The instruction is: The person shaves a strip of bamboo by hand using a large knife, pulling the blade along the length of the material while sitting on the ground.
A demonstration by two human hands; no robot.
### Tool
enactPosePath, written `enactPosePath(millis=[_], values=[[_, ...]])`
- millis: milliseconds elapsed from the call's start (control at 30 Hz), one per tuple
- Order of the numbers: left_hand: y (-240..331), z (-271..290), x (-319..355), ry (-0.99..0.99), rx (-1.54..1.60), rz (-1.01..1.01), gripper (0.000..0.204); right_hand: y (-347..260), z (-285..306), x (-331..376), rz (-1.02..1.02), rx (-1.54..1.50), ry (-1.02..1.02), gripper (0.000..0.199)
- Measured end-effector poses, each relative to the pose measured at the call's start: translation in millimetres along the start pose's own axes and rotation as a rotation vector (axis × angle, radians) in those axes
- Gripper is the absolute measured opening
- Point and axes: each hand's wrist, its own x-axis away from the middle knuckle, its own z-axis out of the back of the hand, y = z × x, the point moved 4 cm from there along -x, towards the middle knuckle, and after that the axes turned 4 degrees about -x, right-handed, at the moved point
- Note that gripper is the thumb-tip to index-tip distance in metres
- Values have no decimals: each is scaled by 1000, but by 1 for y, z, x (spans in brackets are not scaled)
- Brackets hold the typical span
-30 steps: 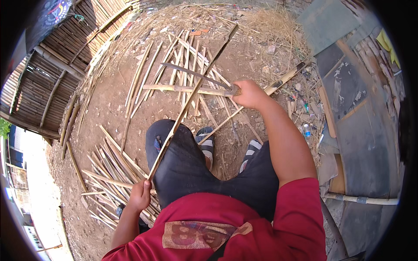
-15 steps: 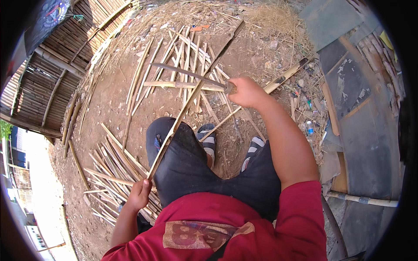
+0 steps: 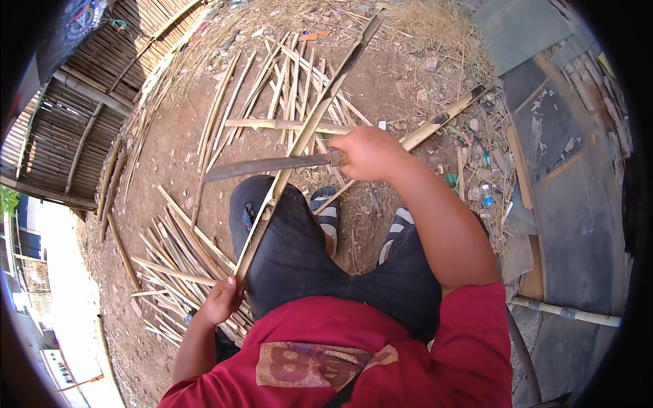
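Note:
My left hand [image 3: 223, 299] grips the near end of a long split bamboo strip [image 3: 307, 129], its hollow inner side showing. The strip slants away over my left thigh toward the far middle. In my right hand [image 3: 371, 155] is the handle of a machete [image 3: 269, 165]. Its long dark blade points left and lies across the bamboo strip, just beyond my knee; I cannot tell whether the edge touches the bamboo. Past the blade, a pale bamboo piece [image 3: 289, 126] lies crosswise on the ground.
Split bamboo sticks [image 3: 183, 255] are heaped by my left side, and more sticks [image 3: 292, 81] lie scattered ahead. Another bamboo length [image 3: 442, 120] rests at the right. Dark sheets [image 3: 571, 197] and a plastic bottle [image 3: 486, 195] are farther right; a bamboo-slat structure [image 3: 58, 143] stands left.
The machete has come down toward me and swung so its blade lies more level across the strip. The strip has turned slightly, showing more of its inner side; my left hand stays nearly in place.

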Motion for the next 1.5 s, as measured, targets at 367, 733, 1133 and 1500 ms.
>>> enactPosePath(millis=[367,733,1133,1500], values=[[6,0,-2,-89,28,120,56,24,-12,-2,-65,-34,10,45],[17,0,-3,-88,7,148,57,21,-15,1,-47,-1,40,39],[5,4,-5,-68,-36,132,59,15,2,3,-106,11,89,39],[1,4,-8,-52,-81,111,60,45,7,7,-208,-2,166,40]])
